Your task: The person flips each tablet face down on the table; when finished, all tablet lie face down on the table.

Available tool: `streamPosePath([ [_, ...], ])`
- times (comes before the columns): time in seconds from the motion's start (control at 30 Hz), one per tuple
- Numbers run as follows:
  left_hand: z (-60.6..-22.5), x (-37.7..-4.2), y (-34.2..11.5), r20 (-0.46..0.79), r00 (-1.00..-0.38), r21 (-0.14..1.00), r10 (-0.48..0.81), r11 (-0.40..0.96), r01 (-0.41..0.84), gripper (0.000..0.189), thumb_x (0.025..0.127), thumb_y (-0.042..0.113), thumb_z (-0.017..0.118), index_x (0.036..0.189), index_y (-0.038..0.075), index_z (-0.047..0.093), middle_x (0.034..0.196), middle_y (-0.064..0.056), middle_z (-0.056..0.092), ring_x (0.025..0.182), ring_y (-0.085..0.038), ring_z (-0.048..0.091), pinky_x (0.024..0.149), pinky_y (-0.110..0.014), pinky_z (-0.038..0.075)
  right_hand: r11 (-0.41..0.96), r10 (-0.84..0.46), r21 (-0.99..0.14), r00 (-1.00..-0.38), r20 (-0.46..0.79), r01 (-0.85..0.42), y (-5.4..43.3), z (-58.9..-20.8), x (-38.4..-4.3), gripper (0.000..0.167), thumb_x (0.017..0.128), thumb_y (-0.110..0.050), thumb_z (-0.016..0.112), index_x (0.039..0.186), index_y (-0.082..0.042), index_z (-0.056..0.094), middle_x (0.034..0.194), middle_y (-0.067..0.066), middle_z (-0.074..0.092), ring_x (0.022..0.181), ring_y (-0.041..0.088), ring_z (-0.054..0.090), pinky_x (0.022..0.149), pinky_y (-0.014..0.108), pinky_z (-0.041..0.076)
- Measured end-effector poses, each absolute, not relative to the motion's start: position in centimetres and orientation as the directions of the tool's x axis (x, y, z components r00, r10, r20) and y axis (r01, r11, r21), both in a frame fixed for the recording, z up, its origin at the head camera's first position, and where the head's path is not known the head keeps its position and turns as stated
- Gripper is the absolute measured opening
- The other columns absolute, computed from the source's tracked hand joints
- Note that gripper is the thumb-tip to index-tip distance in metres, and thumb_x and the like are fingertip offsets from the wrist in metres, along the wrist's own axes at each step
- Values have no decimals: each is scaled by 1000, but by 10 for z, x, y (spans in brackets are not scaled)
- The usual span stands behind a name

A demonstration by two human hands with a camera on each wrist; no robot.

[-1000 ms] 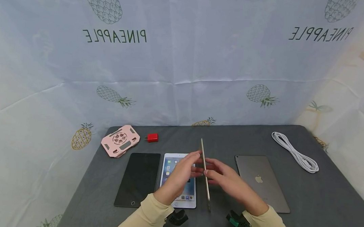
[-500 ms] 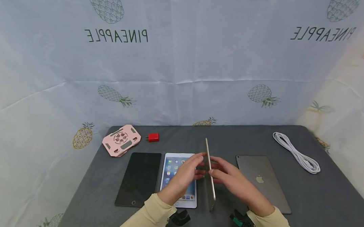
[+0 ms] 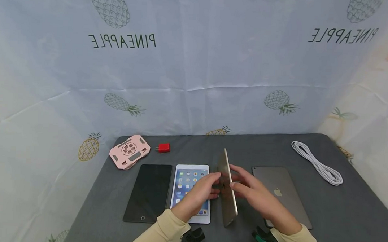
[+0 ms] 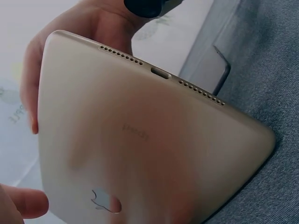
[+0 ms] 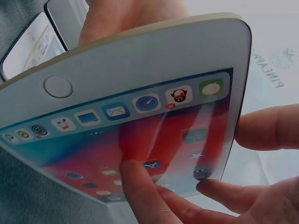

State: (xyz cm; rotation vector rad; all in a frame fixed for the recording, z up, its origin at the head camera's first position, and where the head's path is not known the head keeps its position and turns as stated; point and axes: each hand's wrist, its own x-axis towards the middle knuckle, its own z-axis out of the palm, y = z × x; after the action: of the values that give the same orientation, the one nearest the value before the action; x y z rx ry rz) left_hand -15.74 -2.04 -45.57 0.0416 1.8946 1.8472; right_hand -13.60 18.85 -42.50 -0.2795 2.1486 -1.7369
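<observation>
A gold-backed tablet (image 3: 228, 202) stands tilted on its side between my hands, at the table's middle. My right hand (image 3: 251, 190) grips its upper long edge, the thumb on the rim. In the right wrist view, that hand's fingers (image 5: 145, 191) lie over the lit screen (image 5: 84, 154). My left hand (image 3: 198, 193) is close beside the gold back (image 4: 135, 98), its fingers loosely bent. Only its thumb (image 4: 30, 203) shows in the left wrist view, apart from the tablet. A blurred reflection of the hand shows on the back.
Left of my hands lie a black-screened tablet (image 3: 148, 195) and a white tablet (image 3: 201, 219) with a lit screen. To the right is a grey tablet (image 3: 285, 195), back up. Farther off are a pink case (image 3: 129, 152), a red charger plug (image 3: 164, 148) and a coiled white cable (image 3: 315, 164).
The held tablet has moved right and turned, so more of its gold back shows. My left hand has shifted slightly right and nearer to me; the right hand has moved right with the tablet.
</observation>
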Motion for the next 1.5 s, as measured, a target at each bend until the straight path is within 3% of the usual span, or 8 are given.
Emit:
streamPosePath([
  [0.17,-457,-157,-19,-332,-879,943,343,95,-319,65,112,44,48,156,-3,49,155,-27,52,131,-44,64,111,-59,55,223,-361,-972,-920,-153,74,199,-424,-133,68,111,-21,56,171,-9,25,163,34,44,145,47,55,106,55,59],
  [0.5,-459,-154,-20,-331,-878,943,345,105,-315,64,112,42,48,158,-3,46,156,-28,52,134,-46,61,110,-59,55,194,-346,-977,-925,-155,91,228,-432,-131,69,111,-14,56,171,-4,23,157,36,50,131,34,66,93,35,61],
  [0.63,-458,-153,-20,-333,-878,943,344,127,-308,63,112,41,48,158,-2,47,156,-27,52,135,-46,60,110,-60,55,242,-287,-963,-940,-185,116,236,-438,-129,68,108,-8,56,169,-1,28,143,31,54,118,26,67,87,34,62],
  [0.83,-457,-152,-19,-337,-885,939,321,176,-294,60,112,40,51,157,1,51,159,-24,52,134,-43,61,108,-58,57,369,-182,-917,-955,-232,153,242,-443,-127,63,106,-3,56,165,5,35,136,25,56,119,30,64,89,38,61],
  [1.0,-456,-151,-19,-343,-887,936,308,188,-297,61,110,42,53,156,2,52,161,-23,50,134,-41,61,109,-56,57,484,-103,-859,-963,-249,171,242,-448,-127,58,107,-10,60,159,8,43,138,25,62,121,33,66,90,38,61],
  [1.2,-454,-151,-22,-351,-883,932,313,202,-299,62,109,45,53,156,3,53,162,-20,50,136,-39,60,110,-56,56,543,-68,-815,-956,-286,205,240,-451,-126,59,110,-25,61,156,10,48,145,29,62,132,43,63,98,48,60],
  [1.5,-452,-153,-22,-346,-880,932,326,225,-283,63,108,43,54,154,0,54,160,-22,51,134,-40,59,110,-58,54,629,-19,-746,-955,-296,218,230,-453,-122,63,107,-35,66,152,7,54,131,20,71,120,36,70,89,47,62],
])
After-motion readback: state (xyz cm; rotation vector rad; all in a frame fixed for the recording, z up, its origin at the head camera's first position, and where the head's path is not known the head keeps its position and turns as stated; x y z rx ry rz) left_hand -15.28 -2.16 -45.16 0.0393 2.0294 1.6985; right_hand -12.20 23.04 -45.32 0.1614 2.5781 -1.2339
